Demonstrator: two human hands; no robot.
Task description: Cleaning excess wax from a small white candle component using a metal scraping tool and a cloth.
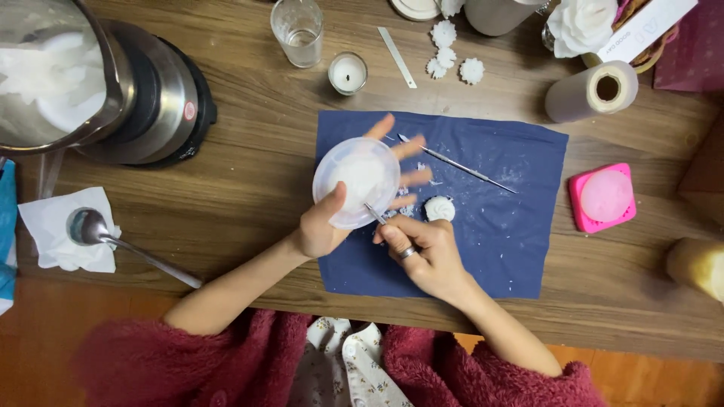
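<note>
Two hands work mid-frame over the blue cloth (483,241). The left hand (324,226) cups a white plastic bowl (356,181), tilted toward the viewer. The right hand (422,252) pinches a thin metal tool (374,214), pointing up-left into the bowl's lower rim.

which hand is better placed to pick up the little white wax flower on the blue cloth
Right. The right hand lies just beside the white wax flower, though it pinches a thin metal tool. The left hand is busy gripping the clear cup.
</note>
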